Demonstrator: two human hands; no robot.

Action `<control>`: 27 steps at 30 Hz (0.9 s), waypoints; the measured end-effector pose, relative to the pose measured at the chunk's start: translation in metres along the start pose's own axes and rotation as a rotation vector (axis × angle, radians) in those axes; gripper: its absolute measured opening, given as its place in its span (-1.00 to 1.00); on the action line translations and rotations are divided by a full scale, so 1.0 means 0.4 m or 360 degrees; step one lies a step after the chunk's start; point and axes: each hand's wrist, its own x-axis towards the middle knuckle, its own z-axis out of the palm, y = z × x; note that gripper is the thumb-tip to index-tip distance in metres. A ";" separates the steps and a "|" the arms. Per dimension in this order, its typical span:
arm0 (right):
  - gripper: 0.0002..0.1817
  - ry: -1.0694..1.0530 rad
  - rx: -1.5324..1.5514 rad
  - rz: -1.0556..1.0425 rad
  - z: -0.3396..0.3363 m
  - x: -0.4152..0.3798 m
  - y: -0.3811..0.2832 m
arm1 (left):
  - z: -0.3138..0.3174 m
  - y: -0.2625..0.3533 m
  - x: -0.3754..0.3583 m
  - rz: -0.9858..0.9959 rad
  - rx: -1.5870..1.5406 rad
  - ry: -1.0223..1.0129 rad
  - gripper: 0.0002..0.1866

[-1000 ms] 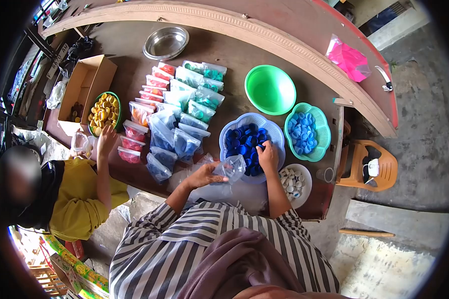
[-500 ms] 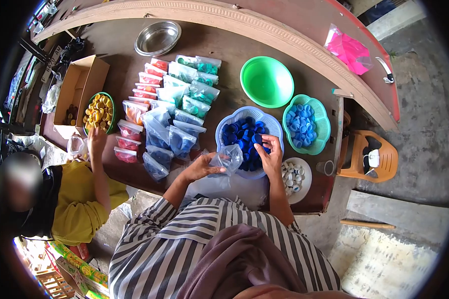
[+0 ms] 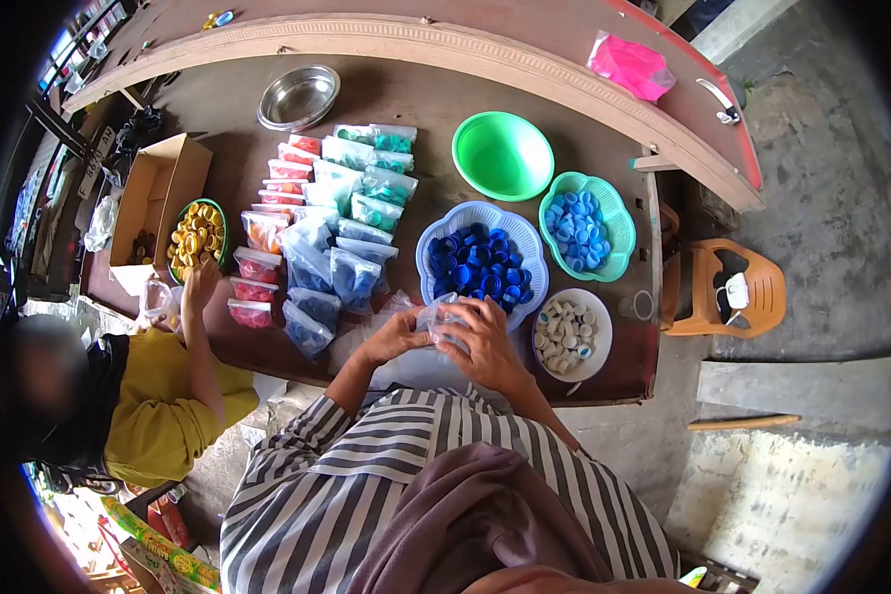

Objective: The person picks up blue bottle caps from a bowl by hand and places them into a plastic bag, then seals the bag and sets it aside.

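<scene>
A: Nearest entry?
B: One clear plastic bag (image 3: 436, 317), between the hands, by the lavender basket's near rim. Left hand (image 3: 398, 337): thumb and fingers pinching its side, probably to steady it. Right hand (image 3: 477, 342): fingers bent, slightly parted over the bag; whether they pinch plastic or a cap, cannot tell.
A: Beyond?
B: White bowl (image 3: 603, 322), white caps (image 3: 564, 334), to the right. Lavender basket (image 3: 538, 249), dark blue caps (image 3: 477, 259), just past the bag, presumably for short reach.
A: Farther?
B: Filled bags (image 3: 354, 277), to the left, seemingly grouped by colour. Turquoise basket (image 3: 624, 220), light blue caps (image 3: 576, 230). Green basin (image 3: 505, 153), farthest of these.
A: Amendments since half a second ago?
B: Right hand: then above the lavender basket, pinching a dark blue cap; now at the bag. Left hand: on the bag both times.
</scene>
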 end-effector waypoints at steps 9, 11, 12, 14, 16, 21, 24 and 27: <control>-0.82 0.0328 0.0516 0.0247 -0.064 0.035 0.041 | -0.004 0.014 0.023 -0.0222 0.0190 -0.0319 -0.51; -0.73 0.0441 0.0486 0.0352 -0.094 0.058 0.043 | 0.014 0.025 0.026 -0.0148 0.0001 -0.0357 -0.42; -0.72 0.0480 0.0487 0.0394 -0.100 0.068 0.052 | 0.021 0.024 0.028 -0.0151 0.0005 -0.0361 -0.42; -0.72 0.0599 0.0505 0.0453 -0.100 0.086 0.076 | 0.032 0.022 0.031 -0.0097 -0.0121 -0.0386 -0.39; -0.70 0.0608 0.0510 0.0628 -0.096 0.097 0.107 | 0.032 0.013 0.036 -0.0161 -0.0203 -0.0337 -0.41; -0.69 0.0678 0.0474 0.0764 -0.085 0.111 0.162 | 0.017 0.002 0.037 -0.0368 -0.0496 -0.0108 -0.48; -0.68 0.0726 0.0652 0.0794 -0.029 0.076 0.226 | -0.011 -0.010 0.040 -0.0351 -0.0579 -0.0083 -0.47; -0.65 0.0736 0.0739 0.0825 0.023 0.027 0.252 | -0.022 0.009 0.039 -0.0322 -0.0592 0.0004 -0.43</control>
